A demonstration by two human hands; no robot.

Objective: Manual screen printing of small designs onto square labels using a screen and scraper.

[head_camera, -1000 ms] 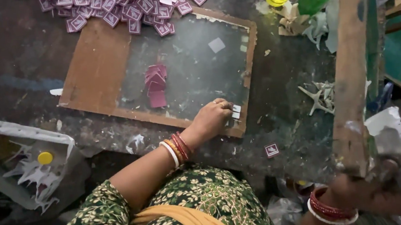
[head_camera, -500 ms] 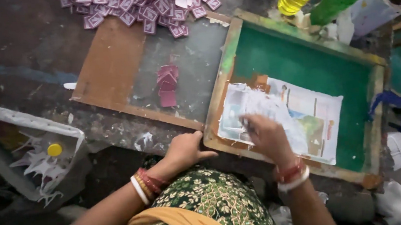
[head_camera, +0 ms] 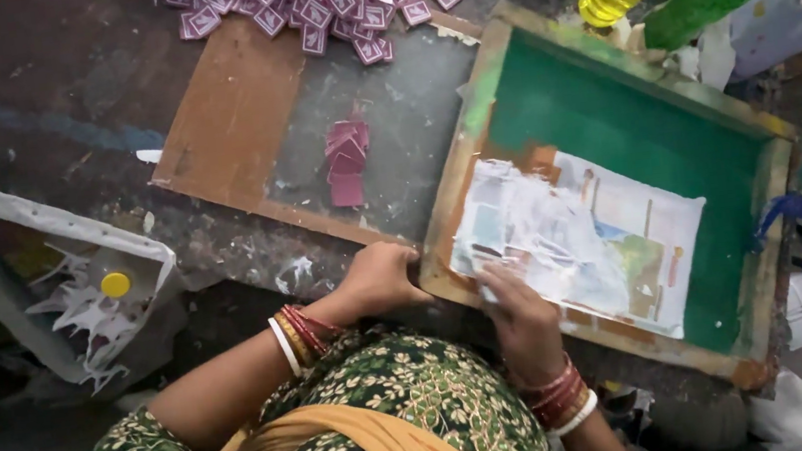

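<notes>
Stained worktop (head_camera: 55, 104); left hand (head_camera: 382, 278) curled gripping screen frame (head_camera: 450, 210) corner, right hand (head_camera: 522, 312) fingers flat on smeared paper (head_camera: 614, 241)

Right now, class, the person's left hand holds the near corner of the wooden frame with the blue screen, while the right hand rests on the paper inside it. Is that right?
Not quite. The screen is green, not blue, as the head view shows. The rest holds: the left hand grips the near corner of the wooden frame, and the right hand rests on the paper inside it.
</notes>
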